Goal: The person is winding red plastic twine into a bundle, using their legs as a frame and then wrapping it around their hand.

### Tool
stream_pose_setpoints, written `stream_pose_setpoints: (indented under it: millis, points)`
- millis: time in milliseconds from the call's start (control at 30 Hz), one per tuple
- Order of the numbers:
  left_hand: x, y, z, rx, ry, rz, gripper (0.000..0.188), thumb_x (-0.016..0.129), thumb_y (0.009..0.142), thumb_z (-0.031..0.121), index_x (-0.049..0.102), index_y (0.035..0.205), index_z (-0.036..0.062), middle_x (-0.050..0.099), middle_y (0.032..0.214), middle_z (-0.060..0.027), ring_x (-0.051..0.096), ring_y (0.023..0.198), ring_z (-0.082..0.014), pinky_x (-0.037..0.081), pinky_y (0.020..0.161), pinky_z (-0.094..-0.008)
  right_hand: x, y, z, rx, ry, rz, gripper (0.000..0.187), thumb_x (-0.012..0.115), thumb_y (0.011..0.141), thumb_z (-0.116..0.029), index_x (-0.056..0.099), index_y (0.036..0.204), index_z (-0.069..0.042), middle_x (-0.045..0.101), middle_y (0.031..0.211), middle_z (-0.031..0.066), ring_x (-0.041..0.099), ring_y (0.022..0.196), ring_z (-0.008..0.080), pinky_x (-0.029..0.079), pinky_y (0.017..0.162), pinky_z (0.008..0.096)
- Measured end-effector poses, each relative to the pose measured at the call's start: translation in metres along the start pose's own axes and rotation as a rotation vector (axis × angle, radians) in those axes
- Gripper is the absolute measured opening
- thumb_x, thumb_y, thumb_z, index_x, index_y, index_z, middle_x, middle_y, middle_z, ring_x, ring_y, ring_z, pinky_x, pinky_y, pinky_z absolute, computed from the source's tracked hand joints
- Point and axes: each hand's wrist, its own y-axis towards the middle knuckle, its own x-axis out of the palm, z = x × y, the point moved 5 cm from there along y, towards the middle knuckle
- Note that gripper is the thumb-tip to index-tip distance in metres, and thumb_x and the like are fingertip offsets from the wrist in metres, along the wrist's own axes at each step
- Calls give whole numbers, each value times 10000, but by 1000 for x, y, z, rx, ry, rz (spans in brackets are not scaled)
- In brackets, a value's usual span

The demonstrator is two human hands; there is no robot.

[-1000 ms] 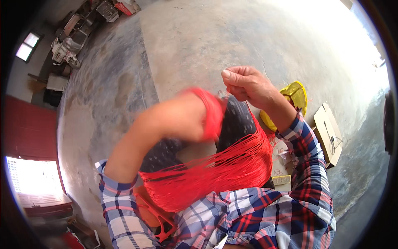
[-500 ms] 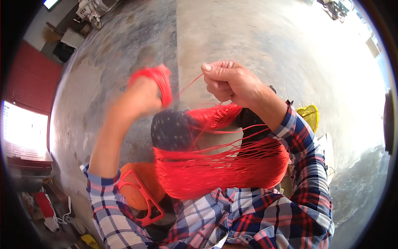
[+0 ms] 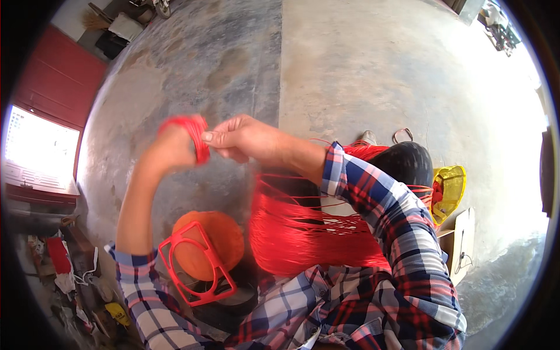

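Observation:
A thick skein of red cord (image 3: 315, 239) stretches across my lap, looped about my knees in dark trousers. More of the red cord is wound in a small bundle around my left hand (image 3: 174, 146), which is raised at the left and blurred; the wound turns hide most of its fingers. My right hand (image 3: 248, 140) reaches across, thumb and fingertips pinched together right beside that bundle. The strand between its fingertips is too small to make out clearly. A few loose strands sag from the skein below my right forearm.
By my left side, a red plastic frame (image 3: 224, 280) leans against a round orange object (image 3: 213, 245). On the right stand a yellow basket (image 3: 452, 195) with something red in it and a pale board (image 3: 464, 242). Clutter (image 3: 76, 286) lies at lower left, below a red door (image 3: 55, 81).
My right hand has moved left, from a drawn-out strand to right beside the bundle on my left hand. My left hand is slightly lower and further left. The view has shifted.

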Motion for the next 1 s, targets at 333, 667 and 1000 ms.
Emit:
stream_pose_setpoints:
  millis: [333, 667, 1000]
  points:
    - [-98, 22, -75, 171, -1779, 501, 541, 633, 875, 281, 451, 1295, -8, 247, 1512, -202, 191, 1388, -481, 305, 1085, -601, -76, 20, 33, -17, -555, 283, 516, 588, 887, -447, 560, 1126, 9, 578, 949, 114, 555, 883, 211, 464, 796, 358]
    - [-84, 33, -153, -311, -1428, 870, 375, 571, 935, 226, 496, 1245, 28, 348, 1459, -154, 311, 1333, -476, 348, 1058, -594, -37, -113, 6, -75, -1469, 371, 520, 636, 831, -368, 530, 1212, -31, 530, 1218, 182, 473, 1195, 357, 432, 932, 456]
    - [-11, 86, -114, -359, -1335, 517, 476, 658, 880, 304, 517, 1264, 58, 487, 1375, -83, 456, 1246, -391, 460, 953, -528, 82, -129, 51, -242, -1345, -415, 471, 636, 804, -350, 601, 1202, -100, 569, 1235, 89, 478, 1225, 242, 226, 1038, 561]
